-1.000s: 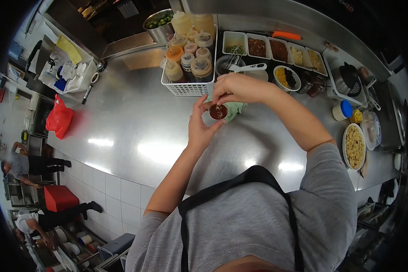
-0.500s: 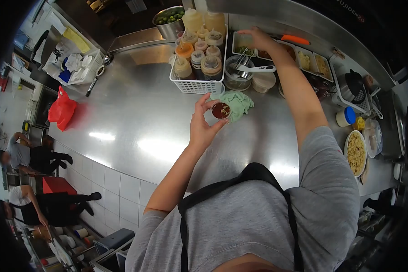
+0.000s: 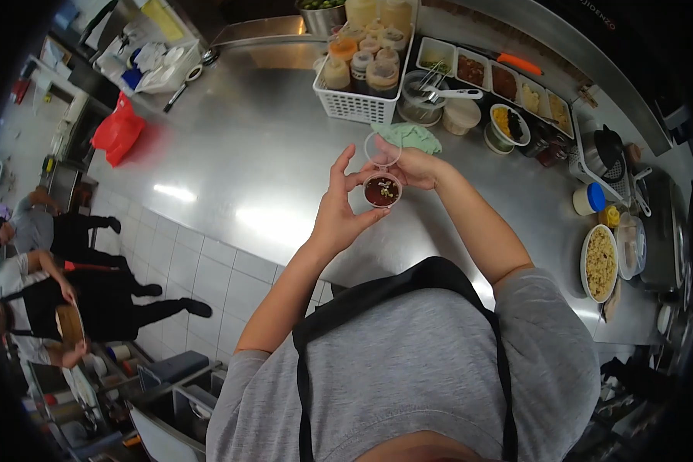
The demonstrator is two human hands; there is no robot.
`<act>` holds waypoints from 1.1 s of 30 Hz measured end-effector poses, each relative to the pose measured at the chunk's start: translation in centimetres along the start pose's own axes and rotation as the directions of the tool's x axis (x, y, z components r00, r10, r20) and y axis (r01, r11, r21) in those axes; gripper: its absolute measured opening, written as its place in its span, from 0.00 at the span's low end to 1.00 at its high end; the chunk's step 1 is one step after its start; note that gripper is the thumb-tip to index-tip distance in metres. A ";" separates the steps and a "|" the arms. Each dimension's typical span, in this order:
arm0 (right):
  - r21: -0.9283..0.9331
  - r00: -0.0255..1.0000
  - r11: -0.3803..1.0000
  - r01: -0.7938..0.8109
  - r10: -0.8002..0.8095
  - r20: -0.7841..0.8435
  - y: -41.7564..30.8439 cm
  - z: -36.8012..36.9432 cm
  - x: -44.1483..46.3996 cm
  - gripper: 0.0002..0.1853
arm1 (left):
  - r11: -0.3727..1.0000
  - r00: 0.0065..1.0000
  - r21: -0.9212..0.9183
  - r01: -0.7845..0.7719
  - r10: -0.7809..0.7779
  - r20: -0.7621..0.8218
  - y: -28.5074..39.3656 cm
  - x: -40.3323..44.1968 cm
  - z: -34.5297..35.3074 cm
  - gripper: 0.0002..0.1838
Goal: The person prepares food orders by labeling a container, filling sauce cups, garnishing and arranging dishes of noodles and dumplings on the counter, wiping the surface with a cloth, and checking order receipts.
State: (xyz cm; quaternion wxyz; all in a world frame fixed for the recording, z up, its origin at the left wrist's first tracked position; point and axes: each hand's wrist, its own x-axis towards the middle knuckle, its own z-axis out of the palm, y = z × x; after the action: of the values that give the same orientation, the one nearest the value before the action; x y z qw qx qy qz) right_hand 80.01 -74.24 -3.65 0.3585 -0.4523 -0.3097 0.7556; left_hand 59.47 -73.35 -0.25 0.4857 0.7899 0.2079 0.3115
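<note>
My left hand grips a small clear sauce cup by its sides, thumb and fingers around it. Dark red-brown sauce with a few pale green chopped bits fills the cup. A round clear lid stands raised at the cup's far rim. My right hand is at the lid with its fingers closed on the lid's edge, partly hidden behind it. Just beyond, a crumpled green cloth lies on the steel counter.
A white basket of squeeze bottles stands at the back. Right of it are a whisk in a tub, topping trays, a bowl of yellow and black food and an oval crumb dish. Two people stand at left.
My right hand has come back from the topping trays to the cup and taken the lid, which now stands raised. More green bits lie on the sauce. The view has shifted.
</note>
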 end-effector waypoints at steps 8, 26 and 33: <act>-0.417 0.985 0.897 0.149 -0.096 0.146 1.1 4.0 -3.2 0.18 | 0.985 0.984 -0.045 0.166 -0.169 -0.062 0.4 -5.2 1.4 0.57; -0.992 0.497 0.062 -0.111 -0.861 -0.110 6.0 -8.0 2.3 0.12 | 0.551 0.605 -0.740 0.387 -0.757 -0.247 -1.6 -16.3 5.3 0.39; -0.990 0.912 -0.139 -0.022 -0.408 0.037 7.1 5.4 -2.3 0.19 | 0.603 0.507 -0.726 0.331 -0.762 -0.402 -1.9 -20.1 0.1 0.36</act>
State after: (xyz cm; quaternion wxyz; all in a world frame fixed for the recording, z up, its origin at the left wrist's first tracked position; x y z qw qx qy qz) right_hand 74.03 -80.80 -6.10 0.0538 -0.6176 -0.7729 0.1349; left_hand 45.03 -85.22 -7.79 0.6571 0.3186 0.5205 0.4425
